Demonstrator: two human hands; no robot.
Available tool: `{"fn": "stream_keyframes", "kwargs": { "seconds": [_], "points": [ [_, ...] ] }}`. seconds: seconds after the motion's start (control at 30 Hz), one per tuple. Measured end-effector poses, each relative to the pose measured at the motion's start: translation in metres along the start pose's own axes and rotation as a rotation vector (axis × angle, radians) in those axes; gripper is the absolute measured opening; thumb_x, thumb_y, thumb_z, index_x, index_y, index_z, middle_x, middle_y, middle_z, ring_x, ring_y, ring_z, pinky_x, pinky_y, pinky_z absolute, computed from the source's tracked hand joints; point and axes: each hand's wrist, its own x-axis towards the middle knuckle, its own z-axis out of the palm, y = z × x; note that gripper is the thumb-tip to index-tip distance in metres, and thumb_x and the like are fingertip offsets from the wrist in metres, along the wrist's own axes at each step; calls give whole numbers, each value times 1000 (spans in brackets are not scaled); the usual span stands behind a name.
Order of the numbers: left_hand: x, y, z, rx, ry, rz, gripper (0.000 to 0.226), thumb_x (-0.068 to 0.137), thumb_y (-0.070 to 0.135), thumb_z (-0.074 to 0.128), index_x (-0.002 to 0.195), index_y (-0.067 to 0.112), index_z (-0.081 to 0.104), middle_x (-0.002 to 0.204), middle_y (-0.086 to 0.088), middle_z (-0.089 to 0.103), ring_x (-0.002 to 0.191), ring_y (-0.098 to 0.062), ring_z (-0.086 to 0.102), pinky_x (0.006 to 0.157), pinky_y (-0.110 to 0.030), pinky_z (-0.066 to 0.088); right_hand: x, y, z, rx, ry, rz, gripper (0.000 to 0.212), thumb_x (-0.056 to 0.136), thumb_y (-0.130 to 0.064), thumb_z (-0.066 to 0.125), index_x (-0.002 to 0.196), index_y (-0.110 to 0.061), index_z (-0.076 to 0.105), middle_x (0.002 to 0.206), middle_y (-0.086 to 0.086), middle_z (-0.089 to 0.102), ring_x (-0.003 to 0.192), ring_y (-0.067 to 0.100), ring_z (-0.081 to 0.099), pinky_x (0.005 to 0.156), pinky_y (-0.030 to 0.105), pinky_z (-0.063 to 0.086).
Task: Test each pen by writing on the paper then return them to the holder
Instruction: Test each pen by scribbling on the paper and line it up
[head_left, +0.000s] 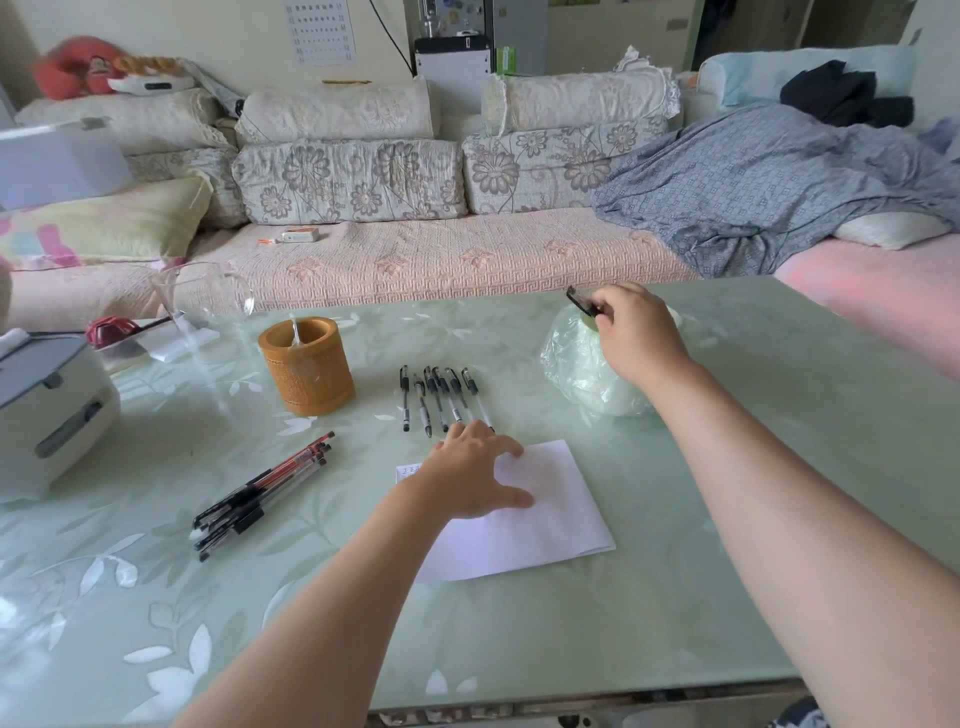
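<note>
The left hand (470, 475), spread flat on the paper (550, 519), may scatter the pens (441, 397), and the dark piece (582, 302) pinched by the right hand (639, 332) may drop.

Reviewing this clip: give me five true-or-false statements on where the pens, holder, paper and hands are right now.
1. The left hand rests spread on the white paper sheet. True.
2. The row of black-capped pens stands inside the brown cylindrical bamboo holder. False: the pens lie flat on the pale green table, right of the holder.
3. The right hand pinches a small black object. True.
4. The bundle of red and black pens lies right of the paper. False: it lies to the left.
5. The holder is tipped over. False: it stands upright.
</note>
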Motion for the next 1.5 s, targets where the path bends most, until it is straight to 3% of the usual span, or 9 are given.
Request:
{"fn": "stream_keyframes", "kwargs": {
  "seconds": [0.2,0.4,0.53,0.63,0.77,0.93,1.1,1.27,1.5],
  "points": [
    [-2,-3,2,-18,19,12,62,78,60,68,133,38,50,133,4,40,128,-17,29,108,-35,29,-1,-2,4,-147,-102,103,32,93,-13,49,122,-11,64,125,14,61,117,36,53,98,45,43],
    [-8,-9,2,-52,94,29,58,83,56,65,135,35,50,133,5,46,128,-16,34,107,-35,34,-9,-39,7,-65,-52,-85,27,86,-7,55,109,-11,69,109,13,59,107,33,53,95,40,43],
    [-14,-20,-9,-99,186,15,50,87,47,65,132,30,54,123,2,53,121,-18,42,102,-36,40,-29,-79,18,113,-257,-134,24,89,-7,51,101,-15,70,97,0,59,82,14,53,85,27,45],
    [-24,-34,-21,-113,282,-27,37,89,40,64,123,28,60,111,3,56,108,-17,49,94,-35,44,-44,-110,32,169,-399,-128,24,91,-11,50,102,-18,71,96,-3,64,80,11,53,78,22,42],
    [-49,-68,-37,-66,373,-138,24,90,33,60,113,26,62,100,6,56,99,-17,53,84,-35,48,-61,-148,57,214,-547,-135,25,91,-13,50,102,-20,71,97,-4,69,82,11,56,78,23,44],
    [-89,-127,-53,35,448,-308,21,89,29,57,109,24,63,103,3,58,103,-21,52,80,-34,47,-78,-190,94,178,-689,-241,32,94,-12,45,115,-23,68,124,0,64,111,18,58,100,32,45],
    [-118,-163,-59,123,361,-391,24,83,39,64,105,28,63,104,2,58,106,-22,52,80,-31,43,-90,-223,127,136,-755,-377,37,93,-12,47,125,-24,62,128,1,58,119,23,52,103,40,42],
    [-126,-169,-61,166,293,-391,26,82,38,64,106,30,63,104,3,60,107,-21,55,77,-29,40,-97,-241,147,32,-709,-564,40,94,-15,52,131,-28,58,126,1,59,121,24,48,102,37,37],
    [-123,-171,-64,114,211,-392,24,78,27,69,102,24,69,106,-3,59,105,-24,58,84,-30,47,-107,-244,159,-190,-617,-655,34,90,-17,54,124,-23,53,122,4,52,120,26,43,101,39,34]
  ]
}}
